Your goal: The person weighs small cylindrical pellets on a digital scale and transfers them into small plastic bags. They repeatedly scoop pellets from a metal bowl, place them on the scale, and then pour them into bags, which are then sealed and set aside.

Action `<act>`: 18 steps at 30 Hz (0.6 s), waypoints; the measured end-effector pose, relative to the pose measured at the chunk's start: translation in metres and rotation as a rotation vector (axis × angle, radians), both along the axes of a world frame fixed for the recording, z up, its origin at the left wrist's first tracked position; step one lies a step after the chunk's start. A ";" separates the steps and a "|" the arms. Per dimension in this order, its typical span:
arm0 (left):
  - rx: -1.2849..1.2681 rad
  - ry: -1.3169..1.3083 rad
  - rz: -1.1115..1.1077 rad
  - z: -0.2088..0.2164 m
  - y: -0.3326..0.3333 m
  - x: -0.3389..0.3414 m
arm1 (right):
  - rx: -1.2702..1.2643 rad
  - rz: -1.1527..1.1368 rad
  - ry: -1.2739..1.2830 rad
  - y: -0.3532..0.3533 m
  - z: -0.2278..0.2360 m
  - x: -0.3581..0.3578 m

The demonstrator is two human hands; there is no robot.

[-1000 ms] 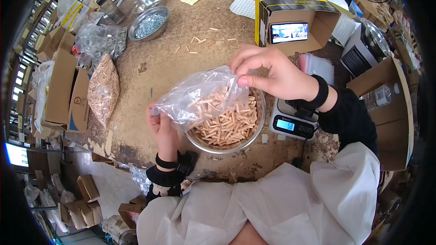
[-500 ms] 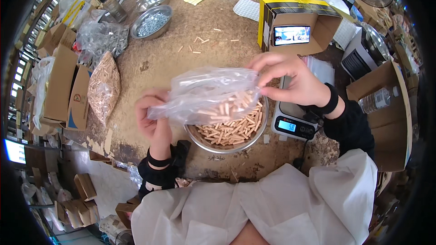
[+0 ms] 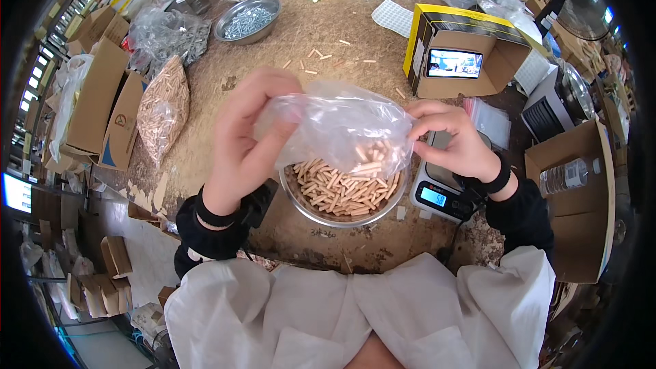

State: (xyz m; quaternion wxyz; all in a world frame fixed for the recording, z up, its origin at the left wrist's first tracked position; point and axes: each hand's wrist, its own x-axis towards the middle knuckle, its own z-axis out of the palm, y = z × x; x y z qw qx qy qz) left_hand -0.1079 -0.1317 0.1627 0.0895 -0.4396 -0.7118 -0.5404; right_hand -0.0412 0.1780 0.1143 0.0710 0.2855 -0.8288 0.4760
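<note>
A clear plastic bag (image 3: 342,119) with some wooden dowels in its lower right part is stretched between my hands. My left hand (image 3: 256,133) pinches its left edge, thumb and fingers closed on the film. At the bag's right edge, my right hand (image 3: 447,137) grips a corner between thumb and fingers. Just below, a round metal bowl (image 3: 295,203) holds a heap of wooden dowels (image 3: 335,188); the bag hides its far side. A digital scale (image 3: 437,195) with a lit display stands right of the bowl, partly under my right hand.
A filled bag of dowels (image 3: 162,113) leans by cardboard boxes (image 3: 123,126) on the left. Metal bowls, one with screws (image 3: 247,22), stand at the far left. A phone (image 3: 454,63) rests in an open box (image 3: 492,82). Small zip bags (image 3: 488,123) lie behind the scale.
My left hand has risen and moved away from me, lifting the bag's left side. My right hand still holds the right corner, and the dowels remain in the bag's lower right part.
</note>
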 end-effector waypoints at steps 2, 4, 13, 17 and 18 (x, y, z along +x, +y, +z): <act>0.069 -0.054 0.020 -0.012 -0.007 -0.006 | -0.011 -0.021 0.052 0.000 0.003 0.000; 0.138 -0.126 0.077 -0.023 -0.017 -0.003 | -0.034 -0.036 0.099 0.000 0.005 0.001; 0.212 -0.065 0.279 -0.057 -0.038 -0.004 | -0.114 -0.019 0.082 0.006 0.013 0.001; 0.290 -0.074 0.186 -0.078 -0.039 0.003 | -0.057 0.060 0.019 0.006 0.011 0.010; 0.306 -0.107 0.179 -0.080 -0.035 0.008 | -0.025 0.079 0.005 0.006 0.010 0.011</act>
